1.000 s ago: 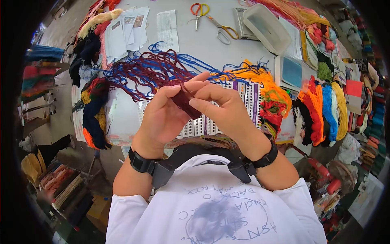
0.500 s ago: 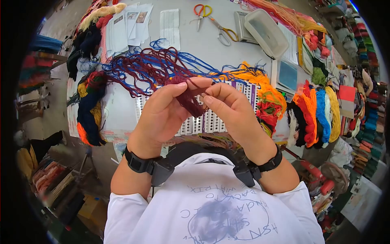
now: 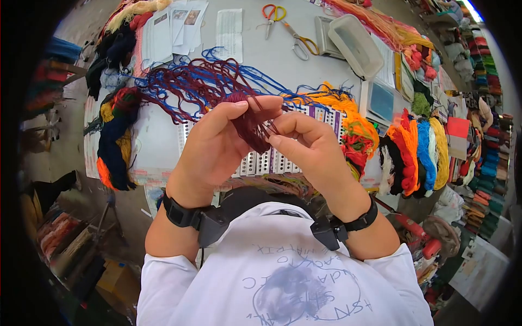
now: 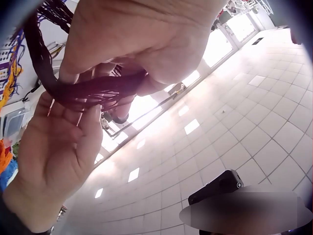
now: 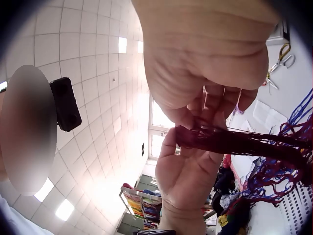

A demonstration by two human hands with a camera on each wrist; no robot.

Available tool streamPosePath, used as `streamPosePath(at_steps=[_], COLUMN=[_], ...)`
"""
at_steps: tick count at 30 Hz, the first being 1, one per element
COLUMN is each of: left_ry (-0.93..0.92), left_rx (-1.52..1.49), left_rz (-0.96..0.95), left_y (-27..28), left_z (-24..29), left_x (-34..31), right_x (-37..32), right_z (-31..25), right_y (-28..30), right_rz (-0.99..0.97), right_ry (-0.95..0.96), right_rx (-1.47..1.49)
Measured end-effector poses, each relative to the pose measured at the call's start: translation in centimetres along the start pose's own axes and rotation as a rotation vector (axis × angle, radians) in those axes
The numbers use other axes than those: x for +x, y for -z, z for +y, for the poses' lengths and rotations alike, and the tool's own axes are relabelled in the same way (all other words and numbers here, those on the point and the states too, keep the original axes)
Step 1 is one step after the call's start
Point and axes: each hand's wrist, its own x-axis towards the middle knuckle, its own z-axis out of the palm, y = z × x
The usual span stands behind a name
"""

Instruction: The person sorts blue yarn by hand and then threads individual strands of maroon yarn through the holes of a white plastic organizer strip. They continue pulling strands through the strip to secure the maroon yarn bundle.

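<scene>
A dark maroon yarn bundle (image 3: 252, 129) is held above the table between both hands. The left hand (image 3: 213, 142) grips it, thumb on the near side and fingers behind. With thumb and forefinger, the right hand (image 3: 310, 145) pinches a few strands at the bundle's right edge. In the left wrist view the yarn (image 4: 83, 93) curves past the right hand's (image 4: 58, 142) fingertips. Seen from the right wrist, the bundle (image 5: 215, 139) stretches from the hands toward loose maroon and blue strands (image 3: 185, 87) on the table.
Punched cards (image 3: 272, 163) lie beneath the hands, with orange yarn (image 3: 356, 122) to their right. Farther back are scissors (image 3: 300, 44), a plastic box (image 3: 356, 46) and papers (image 3: 182, 32). Dark blue yarn (image 3: 115, 149) hangs over the left edge; colored hanks (image 3: 424, 152) hang at the right.
The right hand has moved slightly away from the left, and a few strands now stand apart from the bundle between them. The head view has shifted a little.
</scene>
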Motion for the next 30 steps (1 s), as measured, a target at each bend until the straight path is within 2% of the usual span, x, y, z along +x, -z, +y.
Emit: streamPosePath(at_steps=[2,9,18,24,30], left_ry=[-0.003,-0.011,-0.054,-0.006,-0.009], left_rx=[0.014,0.228,0.236,0.242,0.228], left_rz=[-0.01,-0.028,-0.092,-0.06,-0.072], left_y=[0.1,-0.7,-1.0,-1.4,-1.1], left_z=[0.3,0.8,0.6,0.7,0.5], left_x=[-0.2,-0.9,-0.4,0.0,0.1], right_x=[-0.3,-0.8,-1.5,-1.6,-1.7], right_z=[-0.9,-1.5,-1.6,-1.5,-1.5], right_y=[-0.2,-0.8,-0.5,-0.5,-0.3], right_rz=[-0.003,-0.004,0.02,0.028,0.033], right_ry=[-0.179,-0.2,-0.212,-0.185,-0.187], right_rx=[0.073,0.258,0.27,0.284,0.418])
